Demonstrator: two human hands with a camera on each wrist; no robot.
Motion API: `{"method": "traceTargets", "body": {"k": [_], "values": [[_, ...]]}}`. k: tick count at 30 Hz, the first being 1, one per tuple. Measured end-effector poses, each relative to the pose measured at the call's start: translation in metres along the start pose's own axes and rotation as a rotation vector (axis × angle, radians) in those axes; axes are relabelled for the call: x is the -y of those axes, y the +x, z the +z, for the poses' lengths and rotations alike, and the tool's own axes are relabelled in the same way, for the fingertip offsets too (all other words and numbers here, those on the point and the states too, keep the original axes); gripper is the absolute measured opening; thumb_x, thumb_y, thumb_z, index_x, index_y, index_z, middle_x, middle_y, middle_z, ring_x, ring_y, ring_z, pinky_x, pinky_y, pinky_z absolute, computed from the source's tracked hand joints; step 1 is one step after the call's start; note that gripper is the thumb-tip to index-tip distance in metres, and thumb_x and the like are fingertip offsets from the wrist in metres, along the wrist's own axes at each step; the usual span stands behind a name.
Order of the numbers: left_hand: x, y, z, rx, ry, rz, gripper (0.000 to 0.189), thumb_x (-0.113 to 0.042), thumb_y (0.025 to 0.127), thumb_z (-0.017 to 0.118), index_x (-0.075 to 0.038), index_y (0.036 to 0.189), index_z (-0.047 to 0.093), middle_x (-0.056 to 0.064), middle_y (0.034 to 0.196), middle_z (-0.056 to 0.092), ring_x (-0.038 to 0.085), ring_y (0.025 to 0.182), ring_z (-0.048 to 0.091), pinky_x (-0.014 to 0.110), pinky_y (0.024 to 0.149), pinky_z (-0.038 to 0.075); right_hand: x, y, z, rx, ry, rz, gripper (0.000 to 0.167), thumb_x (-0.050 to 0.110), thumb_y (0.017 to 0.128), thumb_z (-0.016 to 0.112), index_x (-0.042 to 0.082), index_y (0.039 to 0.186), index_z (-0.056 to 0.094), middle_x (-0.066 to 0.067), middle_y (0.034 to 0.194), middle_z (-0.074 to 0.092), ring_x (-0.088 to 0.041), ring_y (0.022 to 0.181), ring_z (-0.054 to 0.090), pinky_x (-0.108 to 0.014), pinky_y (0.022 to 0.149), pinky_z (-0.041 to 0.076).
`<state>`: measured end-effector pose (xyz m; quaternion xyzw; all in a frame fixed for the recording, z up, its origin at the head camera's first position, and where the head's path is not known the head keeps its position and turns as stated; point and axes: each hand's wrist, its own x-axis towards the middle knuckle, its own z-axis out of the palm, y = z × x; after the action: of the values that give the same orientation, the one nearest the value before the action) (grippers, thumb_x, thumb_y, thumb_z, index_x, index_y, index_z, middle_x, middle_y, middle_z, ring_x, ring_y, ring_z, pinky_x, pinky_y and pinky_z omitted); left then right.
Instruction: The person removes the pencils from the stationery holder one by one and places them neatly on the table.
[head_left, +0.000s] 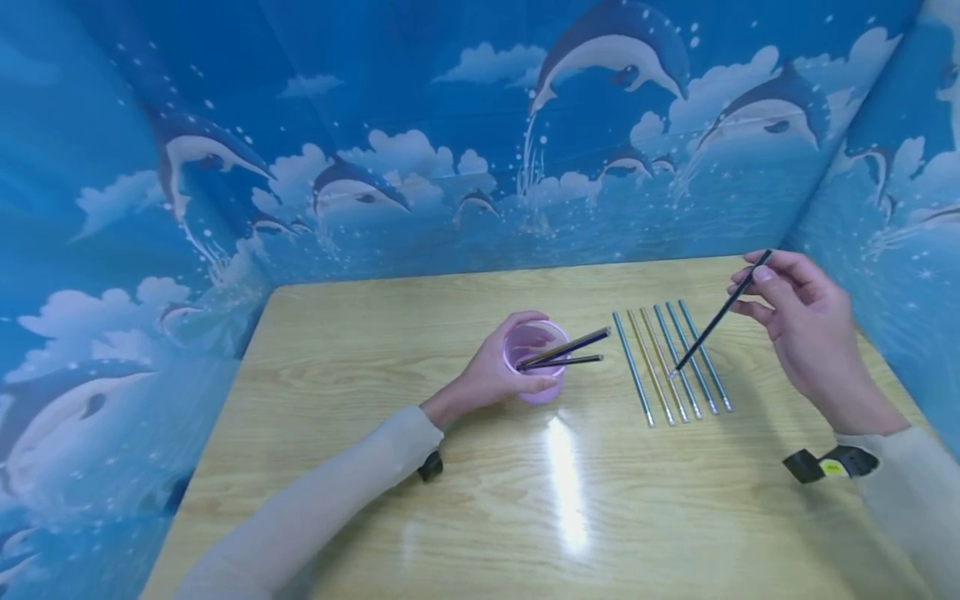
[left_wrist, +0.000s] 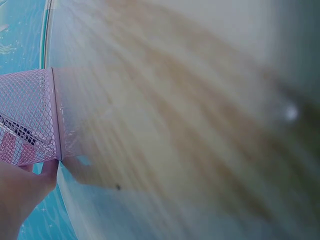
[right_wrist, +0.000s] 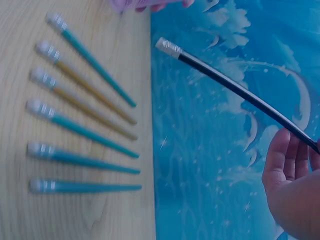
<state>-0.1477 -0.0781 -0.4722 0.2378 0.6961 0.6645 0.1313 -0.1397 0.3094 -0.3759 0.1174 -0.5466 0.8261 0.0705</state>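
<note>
My left hand (head_left: pixel 486 367) grips a pink mesh pen cup (head_left: pixel 542 393) near the middle of the table, fingers and thumb around its side. Several dark pencils (head_left: pixel 573 344) lean out of the cup toward the right; part of them shows through the mesh in the left wrist view. Over at the right, my right hand (head_left: pixel 813 333) pinches a black pencil (head_left: pixel 723 311) near one end. Its silvery ferrule and pale eraser (right_wrist: pixel 169 47) point down and left, overlapping the row of pencils in the head view.
Between the hands lies a slanted row of eraser-tipped pencils, blue-green ones (head_left: pixel 633 369) on both sides of two gold ones (head_left: pixel 650 367). The wood-grain table (head_left: pixel 360 350) meets a blue dolphin-print backdrop (head_left: pixel 420 225) at the back and sides.
</note>
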Motion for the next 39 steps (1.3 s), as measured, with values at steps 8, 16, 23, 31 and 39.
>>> {"method": "traceTargets", "body": {"k": [8, 16, 23, 31, 39], "values": [[0.0, -0.002, -0.001, 0.0, 0.0, 0.004, 0.09, 0.002, 0.081, 0.091, -0.009, 0.158, 0.046, 0.011, 0.141, 0.066, 0.029, 0.131, 0.063, 0.044, 0.113, 0.053, -0.005, 0.017, -0.028, -0.013, -0.354, 0.164, 0.028, 0.016, 0.113, 0.06, 0.002, 0.136, 0.064, 0.0, 0.128, 0.064, -0.01, 0.109, 0.063, -0.019, 0.08, 0.06], [-0.001, -0.003, -0.002, -0.007, -0.005, 0.01, 0.089, 0.004, 0.08, 0.091, -0.012, 0.157, 0.047, 0.015, 0.142, 0.066, 0.032, 0.131, 0.063, 0.045, 0.113, 0.053, -0.027, 0.043, -0.059, 0.094, -0.841, 0.375, 0.05, 0.029, 0.116, 0.055, -0.007, 0.151, 0.051, 0.027, 0.11, 0.064, 0.005, 0.098, 0.063, -0.021, 0.078, 0.062], [0.001, -0.001, -0.002, 0.004, -0.002, 0.019, 0.089, 0.003, 0.081, 0.09, -0.012, 0.157, 0.047, 0.013, 0.141, 0.066, 0.034, 0.132, 0.063, 0.045, 0.113, 0.053, -0.044, 0.058, -0.071, 0.225, -1.029, 0.446, 0.054, 0.025, 0.117, 0.052, -0.015, 0.152, 0.045, -0.022, 0.122, 0.064, 0.0, 0.086, 0.064, -0.028, 0.076, 0.065], [0.002, -0.001, -0.002, 0.007, -0.001, 0.025, 0.089, 0.001, 0.082, 0.091, -0.008, 0.158, 0.045, 0.012, 0.141, 0.066, 0.031, 0.132, 0.063, 0.044, 0.112, 0.054, -0.061, 0.069, -0.072, 0.261, -1.21, 0.474, 0.048, 0.022, 0.111, 0.064, -0.015, 0.14, 0.057, -0.025, 0.113, 0.069, -0.02, 0.08, 0.067, -0.031, 0.068, 0.059], [0.0, 0.0, -0.001, 0.004, 0.006, 0.016, 0.09, 0.001, 0.081, 0.091, -0.012, 0.158, 0.046, 0.014, 0.142, 0.066, 0.031, 0.132, 0.063, 0.043, 0.112, 0.054, -0.068, 0.068, -0.069, 0.286, -1.339, 0.437, 0.047, 0.025, 0.11, 0.065, -0.015, 0.134, 0.06, -0.037, 0.124, 0.065, -0.051, 0.112, 0.063, -0.067, 0.096, 0.052]]}}
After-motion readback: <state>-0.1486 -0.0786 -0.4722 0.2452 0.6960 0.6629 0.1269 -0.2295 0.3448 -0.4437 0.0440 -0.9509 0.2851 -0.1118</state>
